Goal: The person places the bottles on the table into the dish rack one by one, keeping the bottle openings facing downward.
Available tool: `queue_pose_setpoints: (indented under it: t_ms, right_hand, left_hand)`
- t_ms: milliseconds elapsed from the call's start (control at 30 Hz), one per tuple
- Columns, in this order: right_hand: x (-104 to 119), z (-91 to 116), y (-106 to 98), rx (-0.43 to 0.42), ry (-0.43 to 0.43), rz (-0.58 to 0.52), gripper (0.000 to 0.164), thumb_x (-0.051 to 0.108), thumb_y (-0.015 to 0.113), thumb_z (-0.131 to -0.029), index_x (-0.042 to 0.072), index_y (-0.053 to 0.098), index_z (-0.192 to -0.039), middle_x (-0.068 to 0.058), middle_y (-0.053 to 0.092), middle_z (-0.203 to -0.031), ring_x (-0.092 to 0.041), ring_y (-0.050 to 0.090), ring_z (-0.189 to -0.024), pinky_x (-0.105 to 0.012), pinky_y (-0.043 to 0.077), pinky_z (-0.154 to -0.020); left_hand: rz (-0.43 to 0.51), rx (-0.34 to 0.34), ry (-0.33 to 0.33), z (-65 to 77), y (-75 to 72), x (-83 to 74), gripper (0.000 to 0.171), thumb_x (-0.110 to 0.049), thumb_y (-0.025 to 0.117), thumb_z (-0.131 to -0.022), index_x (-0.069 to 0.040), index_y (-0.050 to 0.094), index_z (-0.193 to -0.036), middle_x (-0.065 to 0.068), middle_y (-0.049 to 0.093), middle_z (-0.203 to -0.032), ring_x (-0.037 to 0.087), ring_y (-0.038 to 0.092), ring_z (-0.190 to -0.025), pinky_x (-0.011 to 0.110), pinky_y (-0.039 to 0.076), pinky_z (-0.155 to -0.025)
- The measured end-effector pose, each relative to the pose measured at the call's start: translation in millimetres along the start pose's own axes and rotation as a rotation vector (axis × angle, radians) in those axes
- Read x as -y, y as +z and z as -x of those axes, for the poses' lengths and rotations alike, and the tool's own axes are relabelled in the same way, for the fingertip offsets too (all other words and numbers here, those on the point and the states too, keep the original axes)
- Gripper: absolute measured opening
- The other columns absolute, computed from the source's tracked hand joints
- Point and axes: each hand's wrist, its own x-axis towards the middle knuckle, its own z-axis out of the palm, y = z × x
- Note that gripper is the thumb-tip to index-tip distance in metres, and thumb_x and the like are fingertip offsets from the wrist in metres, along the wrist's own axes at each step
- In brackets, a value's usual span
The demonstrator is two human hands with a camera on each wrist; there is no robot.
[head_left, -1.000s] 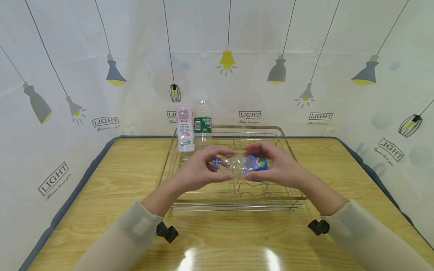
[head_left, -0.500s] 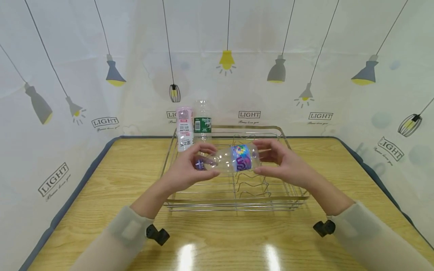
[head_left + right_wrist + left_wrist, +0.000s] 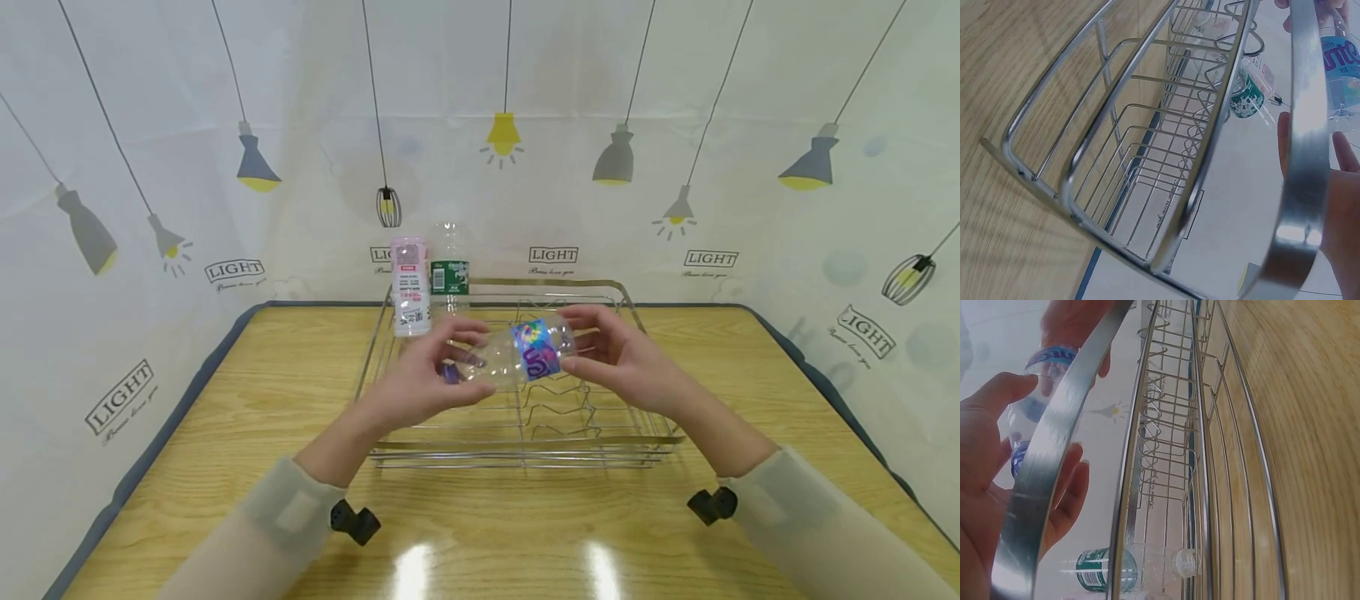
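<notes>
A clear plastic bottle (image 3: 498,357) with a blue and purple label (image 3: 536,349) lies nearly sideways between both hands, over the wire rack (image 3: 555,442). Its blue cap (image 3: 1019,456) points left, inside the left palm. My left hand (image 3: 420,367) holds the neck end, thumb below and fingers above in the head view. At the base, my right hand (image 3: 626,362) holds the bottle between thumb and fingers. The rack's flat metal rim (image 3: 1054,437) hides part of the left hand and bottle in the left wrist view.
A bottle with a green label (image 3: 449,277) and a pink-and-white bottle (image 3: 410,287) stand upside down at the rack's back left corner. The rack sits on a wooden table (image 3: 247,400), with a lamp-printed backdrop (image 3: 322,167) behind and at the sides.
The bottle has shifted left and turned, so its label now faces the camera. My right hand has slid from the label to the base, and my left hand has moved slightly left.
</notes>
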Motion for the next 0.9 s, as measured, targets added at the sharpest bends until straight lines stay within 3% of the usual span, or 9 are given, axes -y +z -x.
queue_pose_setpoints:
  t_ms: [133, 467, 600, 767, 900]
  right_hand:
    - [2.2, -2.0, 0.8, -0.007, -0.012, 0.006, 0.061, 0.006, 0.071, -0.106, 0.007, 0.043, -0.160, -0.024, 0.054, -0.149, -0.036, 0.064, -0.126, -0.029, 0.064, -0.098]
    - [6.9, -6.7, 3.2, -0.027, -0.011, -0.004, 0.061, 0.010, 0.072, -0.106, 0.009, 0.046, -0.161, -0.018, 0.053, -0.155, -0.035, 0.062, -0.130, -0.029, 0.064, -0.097]
    - [6.8, -9.1, 3.6, -0.054, -0.025, -0.019, 0.063, 0.008, 0.073, -0.105, 0.008, 0.046, -0.161, -0.019, 0.054, -0.153, -0.032, 0.064, -0.129, -0.029, 0.064, -0.099]
    - [5.4, -10.5, 3.5, -0.075, -0.029, -0.047, 0.064, 0.006, 0.071, -0.105, 0.007, 0.043, -0.163, -0.020, 0.053, -0.153, -0.024, 0.066, -0.129, -0.028, 0.063, -0.101]
    - [7.5, -11.8, 5.0, -0.066, -0.020, -0.047, 0.064, 0.009, 0.071, -0.106, 0.008, 0.043, -0.163, -0.020, 0.054, -0.155, -0.035, 0.065, -0.135, -0.029, 0.063, -0.102]
  left_hand:
    - [-0.044, 0.001, 0.010, -3.1, 5.2, -0.4, 0.079, -0.022, 0.093, -0.089, -0.026, 0.054, -0.157, 0.011, 0.060, -0.149, 0.031, 0.068, -0.125, 0.041, 0.065, -0.098]
    - [-0.162, -0.046, 0.024, -3.8, 9.7, -0.8, 0.070, -0.031, 0.089, -0.094, -0.028, 0.056, -0.155, 0.008, 0.067, -0.146, 0.027, 0.064, -0.127, 0.045, 0.058, -0.103]
    - [-0.143, -0.053, 0.009, -3.6, 9.2, 1.1, 0.068, -0.031, 0.086, -0.096, -0.028, 0.055, -0.156, 0.009, 0.067, -0.147, 0.028, 0.065, -0.123, 0.041, 0.059, -0.098]
    - [-0.072, -0.059, 0.003, -4.4, 8.0, 3.4, 0.070, -0.026, 0.084, -0.099, -0.023, 0.049, -0.159, 0.015, 0.064, -0.149, 0.032, 0.068, -0.126, 0.047, 0.061, -0.106]
    - [0.012, -0.064, -0.005, -3.9, 7.1, 2.8, 0.070, -0.020, 0.080, -0.101, -0.017, 0.042, -0.160, 0.019, 0.063, -0.148, 0.035, 0.069, -0.129, 0.048, 0.061, -0.110]
